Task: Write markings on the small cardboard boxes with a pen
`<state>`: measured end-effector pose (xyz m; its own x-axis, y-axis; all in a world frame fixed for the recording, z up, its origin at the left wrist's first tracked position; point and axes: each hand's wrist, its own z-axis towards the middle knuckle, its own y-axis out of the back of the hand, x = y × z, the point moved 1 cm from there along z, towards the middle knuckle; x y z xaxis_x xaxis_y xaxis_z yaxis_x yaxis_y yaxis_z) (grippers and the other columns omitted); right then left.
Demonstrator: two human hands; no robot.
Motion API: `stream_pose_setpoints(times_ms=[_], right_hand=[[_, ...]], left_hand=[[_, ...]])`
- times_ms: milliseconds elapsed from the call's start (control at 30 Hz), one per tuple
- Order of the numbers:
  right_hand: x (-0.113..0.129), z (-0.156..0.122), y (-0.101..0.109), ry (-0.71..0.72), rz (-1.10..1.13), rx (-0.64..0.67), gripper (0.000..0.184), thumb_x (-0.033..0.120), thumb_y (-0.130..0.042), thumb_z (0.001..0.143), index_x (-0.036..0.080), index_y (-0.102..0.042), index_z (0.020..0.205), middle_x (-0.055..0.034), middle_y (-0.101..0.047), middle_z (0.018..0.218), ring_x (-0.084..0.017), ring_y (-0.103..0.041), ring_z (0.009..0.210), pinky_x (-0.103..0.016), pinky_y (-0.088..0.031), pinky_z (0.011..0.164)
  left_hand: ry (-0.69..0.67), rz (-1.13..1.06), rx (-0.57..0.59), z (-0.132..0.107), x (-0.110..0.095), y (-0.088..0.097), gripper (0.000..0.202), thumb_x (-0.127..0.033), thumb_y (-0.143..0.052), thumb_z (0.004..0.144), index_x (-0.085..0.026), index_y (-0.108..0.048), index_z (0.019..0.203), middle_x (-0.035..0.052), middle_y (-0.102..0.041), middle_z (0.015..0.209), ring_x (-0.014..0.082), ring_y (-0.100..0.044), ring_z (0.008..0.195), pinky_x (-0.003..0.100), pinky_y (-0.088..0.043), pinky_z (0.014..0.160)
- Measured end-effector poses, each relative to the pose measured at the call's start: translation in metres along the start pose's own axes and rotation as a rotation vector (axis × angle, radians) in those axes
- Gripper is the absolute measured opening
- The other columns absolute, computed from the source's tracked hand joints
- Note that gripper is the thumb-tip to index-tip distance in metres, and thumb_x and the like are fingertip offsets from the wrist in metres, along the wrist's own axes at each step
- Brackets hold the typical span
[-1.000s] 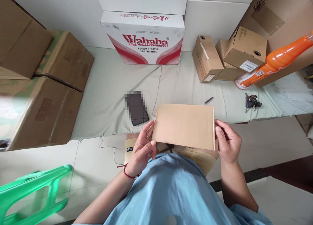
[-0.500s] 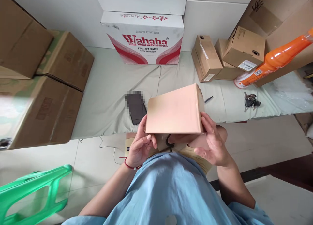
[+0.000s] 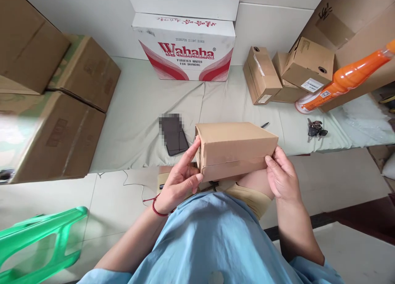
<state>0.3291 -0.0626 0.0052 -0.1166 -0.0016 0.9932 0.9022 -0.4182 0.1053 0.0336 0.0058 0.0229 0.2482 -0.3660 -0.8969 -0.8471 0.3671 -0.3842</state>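
A plain brown cardboard box [image 3: 237, 146] is held between my two hands above the table's front edge, tilted so that its top and a long side with a seam face me. My left hand [image 3: 182, 177] grips its left end, index finger along the edge and thumb at the lower corner. On the opposite end, my right hand [image 3: 282, 173] has its thumb on the near side and its fingers behind the corner. Just left of the box lies a black phone [image 3: 175, 136]. The tip of a dark pen [image 3: 264, 125] shows behind the box.
A Wahaha water carton [image 3: 188, 49] stands at the back. Large cartons [image 3: 70, 140] are stacked on the left. At the right are small brown boxes [image 3: 262, 76], an orange bottle-shaped container [image 3: 345, 80] and keys [image 3: 316, 129]. A green stool [image 3: 58, 234] stands on the floor at lower left.
The box has been turned over in my hands and shifted slightly right, so its seamed side now faces me. My right hand has moved right, its thumb now pressing on the box.
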Motion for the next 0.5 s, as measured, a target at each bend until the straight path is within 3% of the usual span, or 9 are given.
stream_pose_setpoints(times_ms=[100, 167, 233, 300, 400, 500], right_hand=[[-0.017, 0.002, 0.007, -0.111, 0.189, -0.072, 0.045, 0.04, -0.077, 0.093, 0.029, -0.073, 0.137, -0.0075, -0.075, 0.143, -0.03, -0.065, 0.143, -0.052, -0.049, 0.126], [-0.03, 0.005, 0.015, -0.133, 0.27, -0.106, 0.044, 0.036, -0.08, 0.087, 0.029, -0.077, 0.13, -0.0068, -0.077, 0.139, -0.03, -0.066, 0.141, -0.054, -0.047, 0.128], [-0.043, 0.007, 0.022, -0.143, 0.339, -0.105, 0.042, 0.032, -0.08, 0.083, 0.03, -0.079, 0.125, -0.006, -0.078, 0.135, -0.029, -0.067, 0.138, -0.054, -0.045, 0.129], [-0.053, 0.008, 0.027, -0.15, 0.395, -0.101, 0.041, 0.031, -0.077, 0.083, 0.03, -0.079, 0.124, -0.005, -0.079, 0.132, -0.028, -0.068, 0.136, -0.054, -0.045, 0.129], [-0.06, 0.008, 0.027, -0.139, 0.475, -0.163, 0.028, 0.039, -0.071, 0.091, 0.031, -0.081, 0.116, -0.0041, -0.081, 0.129, -0.027, -0.07, 0.135, -0.054, -0.047, 0.127], [-0.06, 0.005, 0.02, -0.142, 0.504, -0.226, 0.033, 0.053, -0.061, 0.103, 0.03, -0.081, 0.115, -0.0044, -0.082, 0.128, -0.026, -0.071, 0.134, -0.052, -0.051, 0.123]], left_hand=[[-0.007, 0.077, 0.02, -0.011, -0.001, -0.007, 0.09, -0.017, -0.091, 0.079, -0.04, -0.059, 0.161, 0.0117, -0.03, 0.183, 0.0032, -0.057, 0.056, 0.023, -0.048, 0.049], [-0.06, 0.183, 0.054, -0.015, -0.003, -0.015, 0.087, -0.015, -0.091, 0.079, -0.034, -0.063, 0.159, 0.0175, -0.042, 0.176, 0.0125, -0.07, 0.07, 0.024, -0.052, 0.055], [-0.135, 0.303, 0.116, -0.016, -0.004, -0.023, 0.08, -0.015, -0.088, 0.082, -0.028, -0.065, 0.158, 0.0212, -0.063, 0.159, 0.0315, -0.079, 0.107, 0.028, -0.059, 0.069], [-0.19, 0.394, 0.186, -0.015, -0.001, -0.029, 0.073, -0.016, -0.082, 0.088, -0.026, -0.064, 0.158, 0.022, -0.073, 0.143, 0.0419, -0.066, 0.141, 0.033, -0.062, 0.083], [-0.224, 0.463, 0.238, -0.012, 0.008, -0.032, 0.067, -0.016, -0.074, 0.094, -0.027, -0.063, 0.159, 0.0211, -0.075, 0.139, 0.0408, -0.058, 0.151, 0.038, -0.063, 0.092], [-0.264, 0.505, 0.208, -0.011, 0.019, -0.026, 0.062, -0.015, -0.07, 0.096, -0.026, -0.065, 0.157, 0.0168, -0.081, 0.11, 0.0362, -0.051, 0.158, 0.047, -0.053, 0.118]])
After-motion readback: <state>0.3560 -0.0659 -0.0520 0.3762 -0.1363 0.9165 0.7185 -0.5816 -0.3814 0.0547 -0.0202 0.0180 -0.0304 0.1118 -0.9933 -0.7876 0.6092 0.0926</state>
